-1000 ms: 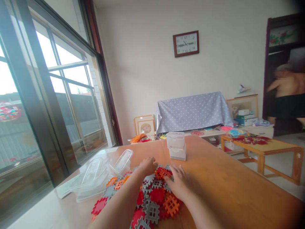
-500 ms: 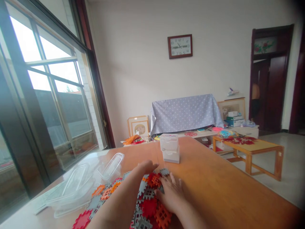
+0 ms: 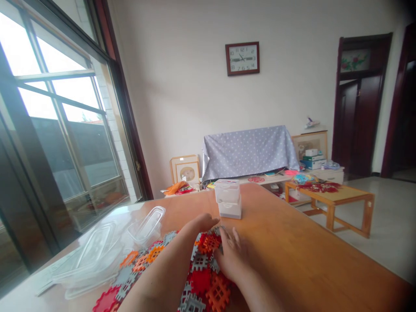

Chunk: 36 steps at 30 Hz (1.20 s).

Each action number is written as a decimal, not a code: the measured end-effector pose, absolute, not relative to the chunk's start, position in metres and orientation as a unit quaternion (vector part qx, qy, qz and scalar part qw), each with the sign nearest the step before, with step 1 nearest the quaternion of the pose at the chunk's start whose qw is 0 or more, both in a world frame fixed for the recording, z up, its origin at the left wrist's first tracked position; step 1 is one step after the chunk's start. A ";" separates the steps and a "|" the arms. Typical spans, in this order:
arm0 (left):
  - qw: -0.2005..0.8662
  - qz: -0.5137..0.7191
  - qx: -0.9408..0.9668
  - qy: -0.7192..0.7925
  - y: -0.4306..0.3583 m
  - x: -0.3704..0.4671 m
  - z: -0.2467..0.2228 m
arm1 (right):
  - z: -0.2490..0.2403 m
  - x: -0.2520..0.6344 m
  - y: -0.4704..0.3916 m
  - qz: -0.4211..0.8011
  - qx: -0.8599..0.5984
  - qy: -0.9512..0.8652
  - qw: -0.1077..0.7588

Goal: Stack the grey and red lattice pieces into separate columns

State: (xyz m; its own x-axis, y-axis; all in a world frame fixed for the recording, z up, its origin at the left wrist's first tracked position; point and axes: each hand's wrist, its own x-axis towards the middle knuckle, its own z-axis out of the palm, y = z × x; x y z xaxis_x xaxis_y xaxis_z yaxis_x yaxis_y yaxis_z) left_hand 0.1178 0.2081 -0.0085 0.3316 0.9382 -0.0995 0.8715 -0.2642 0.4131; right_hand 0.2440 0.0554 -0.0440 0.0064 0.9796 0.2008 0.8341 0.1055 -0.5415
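The tiles [image 3: 200, 281] are spread over the bench [image 3: 286, 251] in a loose, overlapping heap, with red, grey and orange ones mixed. Both hands are placed at the heap's far end. The left hand [image 3: 205, 222] is turned inward there, and much of the heap is covered by its forearm; because its fingers are mostly hidden, whether anything is gripped cannot be told. The right hand [image 3: 229, 251] is held open at the heap's right edge, its thumb set apart from loosely extended fingers, and no tile is seen clasped in it.

The step in hand is judged to be the handling of the tiles at that far end, which is framed from two sides by the hands. Just beyond, two clear boxes [image 3: 230, 209] are stacked, and clear tubs [image 3: 94, 249] are set to the left of the heap.

For a next move, as far as can be judged, a low, flat touch would be called for, since the tiles are thin and their notched edges could be caught on one another. Room should also be left in front of the left hand, as the boxes could be knocked if it were pushed further forward
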 end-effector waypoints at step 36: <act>0.242 0.338 0.696 0.585 0.083 -0.028 0.027 | -0.039 0.276 0.065 0.198 -0.683 -0.608 0.353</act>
